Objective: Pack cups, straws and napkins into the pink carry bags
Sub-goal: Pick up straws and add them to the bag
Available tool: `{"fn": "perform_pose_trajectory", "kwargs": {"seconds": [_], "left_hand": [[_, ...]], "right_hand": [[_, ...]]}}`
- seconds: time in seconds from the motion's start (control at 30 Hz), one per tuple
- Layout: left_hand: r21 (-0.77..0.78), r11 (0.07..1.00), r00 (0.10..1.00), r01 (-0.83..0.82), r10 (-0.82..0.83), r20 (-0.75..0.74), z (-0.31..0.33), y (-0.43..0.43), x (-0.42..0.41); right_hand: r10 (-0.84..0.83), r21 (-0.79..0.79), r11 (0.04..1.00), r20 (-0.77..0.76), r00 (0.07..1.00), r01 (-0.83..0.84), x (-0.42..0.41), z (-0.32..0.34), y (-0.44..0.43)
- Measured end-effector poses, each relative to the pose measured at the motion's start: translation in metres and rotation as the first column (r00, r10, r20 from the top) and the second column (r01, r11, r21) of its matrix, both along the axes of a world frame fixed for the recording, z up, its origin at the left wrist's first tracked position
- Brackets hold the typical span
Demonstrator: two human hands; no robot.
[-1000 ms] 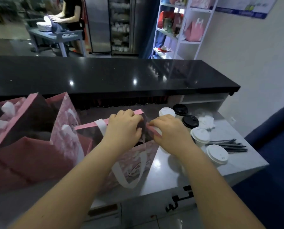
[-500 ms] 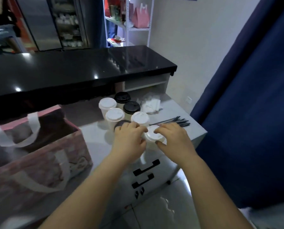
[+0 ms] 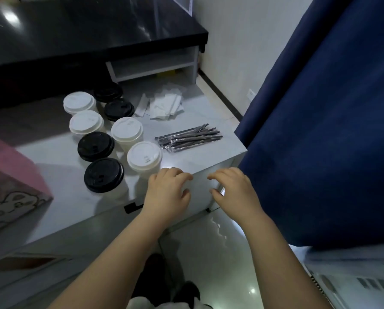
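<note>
Café service counter — lidded takeaway cups [image 3: 144, 157], wrapped straws [image 3: 187, 139], napkins [image 3: 164, 104], black bar top [image 3: 79, 34]

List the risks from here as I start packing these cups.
1. Lifting the nearest white-lidded cup with the left hand could tip the black-lidded cup standing close beside it.
2. The wrapped straws lie near the right edge of the counter; the right hand might sweep them off.
3. The pink bag sits far left, so each cup likely travels past the others.
</note>
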State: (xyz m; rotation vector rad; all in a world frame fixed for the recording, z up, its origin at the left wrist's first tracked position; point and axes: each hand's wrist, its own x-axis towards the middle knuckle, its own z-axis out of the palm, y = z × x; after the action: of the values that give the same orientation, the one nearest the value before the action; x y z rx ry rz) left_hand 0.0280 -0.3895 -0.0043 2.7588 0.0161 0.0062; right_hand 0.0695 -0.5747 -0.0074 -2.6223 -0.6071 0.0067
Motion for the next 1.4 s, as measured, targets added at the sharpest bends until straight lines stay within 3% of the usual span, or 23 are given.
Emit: {"fn": "perform_pose_trajectory", "kwargs": {"seconds": [0.1, 0.3, 0.6, 0.93, 1.23, 1.4], "left_hand": [[0.007, 1.0, 1.0, 0.001, -0.001, -0.031, -0.007, -0.006, 0.021], [-0.007, 1.0, 0.995, -0.02, 0.021, 0.102, 0.007, -0.001, 0.096], [0.083, 0.993, 0.997, -0.081, 0.081, 0.007, 0.016, 0.06, 0.174], [0.095, 0.968, 0.967, -0.233, 0.241, -0.087, 0.008, 0.051, 0.209], [0.02, 0.817, 0.816, -0.576, 0.577, -0.037, 0.009, 0.026, 0.226], [-0.073, 0.732, 0.732, -0.678, 0.681, 0.03, 0.003, 0.009, 0.22]], "right_hand": [[-0.012, -0.019, 1.0, -0.05, 0.999, 0.011, 0.017, -0.016, -0.007], [-0.028, -0.037, 0.999, -0.061, 0.998, 0.026, 0.074, -0.016, -0.003], [0.067, -0.047, 0.997, -0.015, 0.998, -0.067, 0.169, 0.002, 0.036], [0.257, -0.152, 0.948, -0.15, 0.955, -0.279, 0.247, -0.03, 0.054], [0.587, -0.207, 0.761, -0.183, 0.789, -0.614, 0.292, -0.065, 0.056], [0.611, -0.082, 0.774, -0.164, 0.775, -0.628, 0.306, -0.072, 0.057]]}}
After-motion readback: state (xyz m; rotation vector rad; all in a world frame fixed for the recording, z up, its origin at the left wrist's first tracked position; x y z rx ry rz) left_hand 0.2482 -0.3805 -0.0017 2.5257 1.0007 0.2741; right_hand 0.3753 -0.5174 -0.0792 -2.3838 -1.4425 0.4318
